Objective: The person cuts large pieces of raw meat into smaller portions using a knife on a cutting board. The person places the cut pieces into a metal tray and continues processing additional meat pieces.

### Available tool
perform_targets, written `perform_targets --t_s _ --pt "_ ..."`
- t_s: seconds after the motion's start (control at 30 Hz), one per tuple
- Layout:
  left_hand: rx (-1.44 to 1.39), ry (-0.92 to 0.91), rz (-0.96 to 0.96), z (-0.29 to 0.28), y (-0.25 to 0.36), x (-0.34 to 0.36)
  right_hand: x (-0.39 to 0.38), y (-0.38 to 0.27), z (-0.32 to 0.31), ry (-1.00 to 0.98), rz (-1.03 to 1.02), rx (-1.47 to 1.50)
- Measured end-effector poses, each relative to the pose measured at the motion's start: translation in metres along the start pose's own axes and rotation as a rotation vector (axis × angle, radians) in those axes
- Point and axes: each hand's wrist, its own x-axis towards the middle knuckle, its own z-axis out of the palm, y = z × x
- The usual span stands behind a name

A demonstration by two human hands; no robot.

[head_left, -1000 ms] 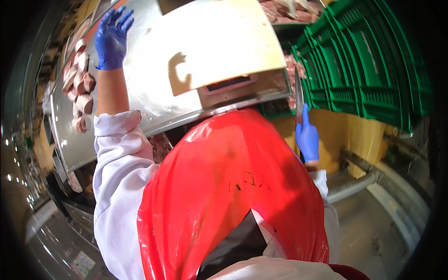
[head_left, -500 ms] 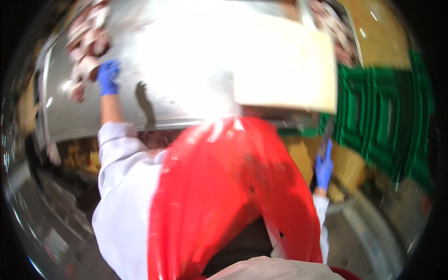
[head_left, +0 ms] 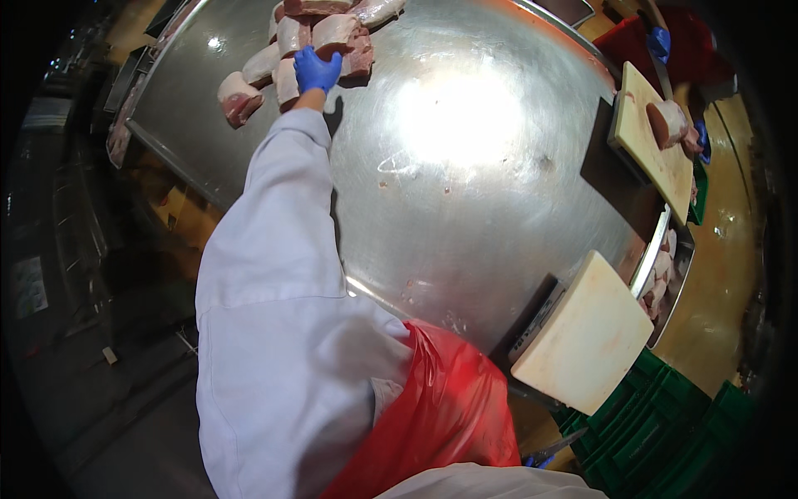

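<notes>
At the far left part of the steel table, my left hand (head_left: 317, 71) in a blue glove reaches onto a group of meat chunks (head_left: 293, 35). Its thumb stands apart from the fingers, and the palm rests against the chunks. A single chunk (head_left: 239, 100) with a pale fat side lies at the near left end of the group. Low at the right of my red apron, my right hand (head_left: 539, 461), also gloved in blue, is mostly hidden. It holds a knife (head_left: 564, 445) whose blade points up and to the right, away from the meat.
The steel table (head_left: 391, 224) has a bright glare. A white cutting board (head_left: 582, 333) stands at its near right edge, beside a tray of meat (head_left: 661, 279) and green crates (head_left: 648, 424). Across the right side, a co-worker's gloved hands (head_left: 659, 43) are near another board (head_left: 636, 125) holding meat.
The view has swung left and toward the table's far side. My left arm now stretches farther out over the meat group. My right hand keeps the knife low at my side.
</notes>
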Motion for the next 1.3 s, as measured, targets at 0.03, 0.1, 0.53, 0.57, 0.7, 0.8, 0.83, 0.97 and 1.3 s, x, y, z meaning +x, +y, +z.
perform_targets --t_s 0.03,0.1,0.53,0.57,0.7,0.8,0.83,0.97,1.3 --pt "0.015 0.004 -0.018 0.002 0.009 0.020 -0.015 -0.044 -0.006 -0.012 0.324 0.111" --pt "0.036 -0.155 -0.126 0.016 0.018 0.055 -0.021 -0.083 -0.003 0.066 0.396 0.169" --pt "0.088 -0.750 -0.224 0.060 -0.003 0.152 -0.042 -0.162 0.008 0.133 0.360 0.332" --pt "0.071 -0.692 -0.273 0.056 -0.010 0.149 -0.039 -0.154 0.010 0.141 0.329 0.321" --pt "-0.103 -0.534 -0.298 0.023 -0.031 0.107 -0.024 -0.126 0.021 0.156 0.281 0.332" --pt "-0.912 -0.959 -0.462 -0.003 -0.036 0.038 -0.028 -0.090 0.021 0.193 0.245 0.380" --pt "-1.056 -0.995 -0.510 -0.008 -0.024 -0.001 -0.020 -0.048 0.023 0.203 0.265 0.413" --pt "-0.955 -1.029 0.256 -0.089 0.099 -0.156 -0.006 -0.004 0.026 0.186 0.249 0.546" --pt "-0.292 -0.807 1.499 -0.214 0.446 -0.510 0.064 -0.009 -0.011 0.279 -0.025 0.722"
